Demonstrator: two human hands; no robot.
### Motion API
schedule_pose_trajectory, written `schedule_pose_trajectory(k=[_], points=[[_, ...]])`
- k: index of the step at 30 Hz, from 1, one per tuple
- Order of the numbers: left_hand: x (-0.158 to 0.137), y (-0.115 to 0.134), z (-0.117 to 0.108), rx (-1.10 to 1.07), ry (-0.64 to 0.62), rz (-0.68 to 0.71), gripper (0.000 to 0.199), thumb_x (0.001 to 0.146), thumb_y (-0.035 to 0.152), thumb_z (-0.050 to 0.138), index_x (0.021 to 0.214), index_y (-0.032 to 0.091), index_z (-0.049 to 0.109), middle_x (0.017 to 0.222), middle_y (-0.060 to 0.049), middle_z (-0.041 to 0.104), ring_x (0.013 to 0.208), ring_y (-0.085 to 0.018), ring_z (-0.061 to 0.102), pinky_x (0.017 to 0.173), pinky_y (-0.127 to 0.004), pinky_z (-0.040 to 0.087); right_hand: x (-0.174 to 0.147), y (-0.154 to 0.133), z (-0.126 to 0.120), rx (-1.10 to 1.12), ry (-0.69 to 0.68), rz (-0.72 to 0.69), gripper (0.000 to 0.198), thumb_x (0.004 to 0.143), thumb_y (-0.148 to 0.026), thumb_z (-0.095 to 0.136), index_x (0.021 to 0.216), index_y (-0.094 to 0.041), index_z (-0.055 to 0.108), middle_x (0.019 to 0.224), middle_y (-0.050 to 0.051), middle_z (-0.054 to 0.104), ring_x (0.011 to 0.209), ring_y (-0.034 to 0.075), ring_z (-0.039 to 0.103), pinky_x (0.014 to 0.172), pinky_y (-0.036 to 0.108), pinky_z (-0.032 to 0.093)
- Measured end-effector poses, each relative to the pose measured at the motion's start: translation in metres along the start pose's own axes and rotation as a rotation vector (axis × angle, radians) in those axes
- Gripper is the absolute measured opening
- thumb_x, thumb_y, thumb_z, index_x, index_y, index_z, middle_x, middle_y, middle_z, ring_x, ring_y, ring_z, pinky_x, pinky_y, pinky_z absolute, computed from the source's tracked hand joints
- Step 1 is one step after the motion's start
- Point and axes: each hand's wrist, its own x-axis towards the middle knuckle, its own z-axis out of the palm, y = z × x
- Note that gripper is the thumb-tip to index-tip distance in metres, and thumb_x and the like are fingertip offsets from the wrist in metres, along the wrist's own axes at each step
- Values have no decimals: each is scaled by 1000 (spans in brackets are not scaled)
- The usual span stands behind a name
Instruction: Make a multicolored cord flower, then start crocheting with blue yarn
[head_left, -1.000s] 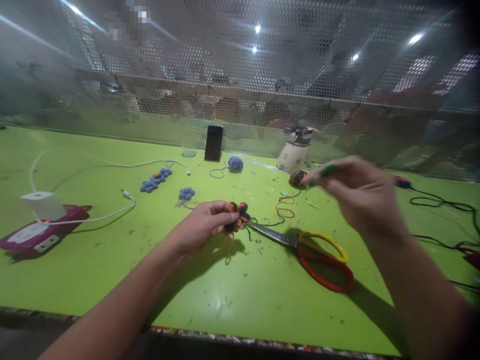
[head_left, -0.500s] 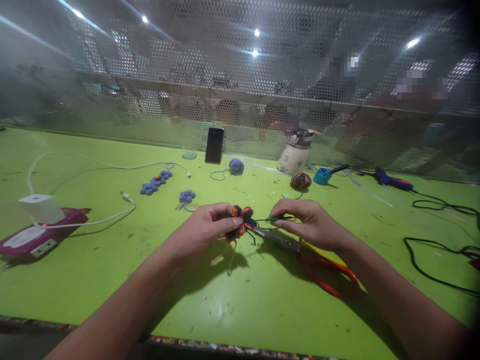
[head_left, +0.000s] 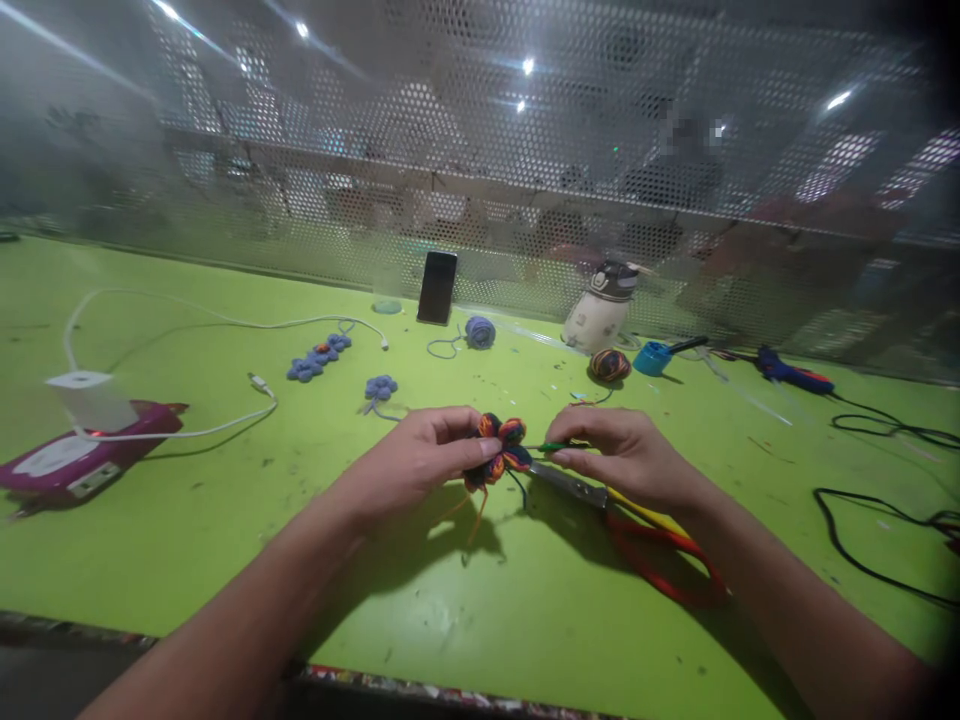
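Between the thumb and fingers of my left hand (head_left: pixel 431 455) is a crocheted flower (head_left: pixel 511 432) in dark, red and orange multicolour yarn, with loose yarn ends hanging below it. My right hand (head_left: pixel 622 455) pinches a thin green crochet hook (head_left: pixel 555 447), its shaft pointing left at the flower's edge. Whether the hook's tip is inside a stitch is too small to tell. Scissors with red and yellow handles (head_left: pixel 660 580) lie under and beside my right hand, blades toward the flower. Beyond that hand sits a multicolour yarn ball (head_left: pixel 609 366).
Blue crocheted flowers (head_left: pixel 381 387), a blue yarn ball (head_left: pixel 480 332), a phone (head_left: pixel 437 288) and a bottle (head_left: pixel 600 308) stand farther back. At left are a purple power strip (head_left: pixel 97 455) and white cable; at right, a blue tape roll (head_left: pixel 652 358), a glue gun (head_left: pixel 795 372) and black cord.
The view has shifted slightly, moving the table things to the right. The flower has turned a little, showing more of its petals, and sits closer to my right hand.
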Motion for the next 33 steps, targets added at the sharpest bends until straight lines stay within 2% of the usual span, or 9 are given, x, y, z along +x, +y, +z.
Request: schedule_pose_trajectory(k=[7, 16, 23, 33], points=[[-1, 3, 2, -2, -2, 9, 16, 79, 30, 65, 84, 14, 65, 83, -5, 66, 73, -13, 54, 71, -29, 39, -1, -1, -1, 51, -19, 16, 15, 82, -30, 64, 81, -15, 66, 75, 3, 63, 71, 14, 58, 66, 28, 46], [-2, 4, 3, 22, -1, 2, 16, 79, 30, 65, 81, 15, 64, 82, -4, 65, 73, -14, 54, 71, -29, 39, 0, -5, 2, 111, -54, 108, 17, 80, -32, 65, 78, -15, 65, 73, 3, 62, 68, 13, 55, 63, 26, 44], [-5, 8, 6, 45, -7, -3, 15, 80, 29, 65, 83, 14, 65, 80, -3, 63, 72, -13, 53, 70, -28, 38, -1, -5, 4, 253, -78, 182, 17, 77, -31, 69, 76, -14, 66, 68, 1, 59, 60, 10, 52, 56, 23, 42], [-4, 8, 10, 119, 24, 19, 15, 81, 30, 61, 82, 15, 63, 77, -2, 61, 69, -13, 51, 67, -27, 38, -2, -2, 3, 248, -86, 184, 18, 76, -32, 70, 75, -14, 66, 67, 0, 58, 59, 10, 51, 54, 23, 41]])
